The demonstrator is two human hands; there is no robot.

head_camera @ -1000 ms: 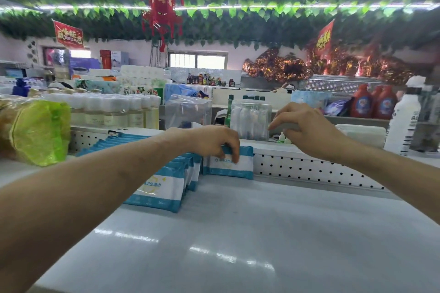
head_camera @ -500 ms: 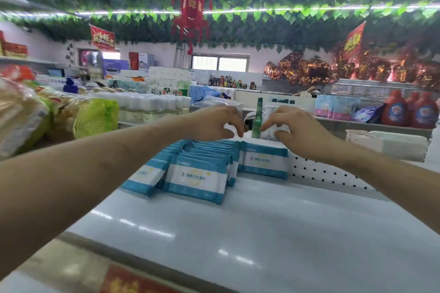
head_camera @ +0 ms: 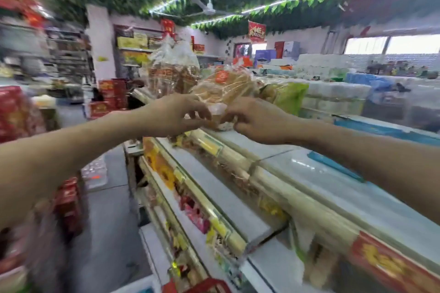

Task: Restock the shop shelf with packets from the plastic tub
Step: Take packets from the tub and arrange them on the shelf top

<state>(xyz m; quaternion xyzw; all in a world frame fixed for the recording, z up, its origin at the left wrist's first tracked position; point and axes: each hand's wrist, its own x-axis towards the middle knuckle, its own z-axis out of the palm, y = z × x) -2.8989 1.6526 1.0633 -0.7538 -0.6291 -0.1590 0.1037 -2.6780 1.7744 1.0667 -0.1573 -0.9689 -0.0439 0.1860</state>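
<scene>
The picture is blurred by motion. Both arms reach forward over the white shelf top [head_camera: 357,197]. My left hand [head_camera: 176,114] has its fingers spread and slightly bent, with nothing seen in it. My right hand [head_camera: 252,119] is close beside it, fingers curled towards a clear bag of brown snacks [head_camera: 221,88]; whether it holds the bag is unclear. Blue-and-white packets [head_camera: 385,127] lie at the back right of the shelf top. A clear plastic container [head_camera: 94,171] stands on the floor to the left.
More snack bags [head_camera: 173,71] and a green one [head_camera: 288,97] stand at the shelf's left end. Lower shelves [head_camera: 202,211] with price strips step down towards the aisle floor [head_camera: 104,233]. Red boxes [head_camera: 69,207] line the aisle's left side.
The view has swung left, from the row of blue packets to the shelf's end and the aisle. Both hands have left the packets and now sit together by the snack bags.
</scene>
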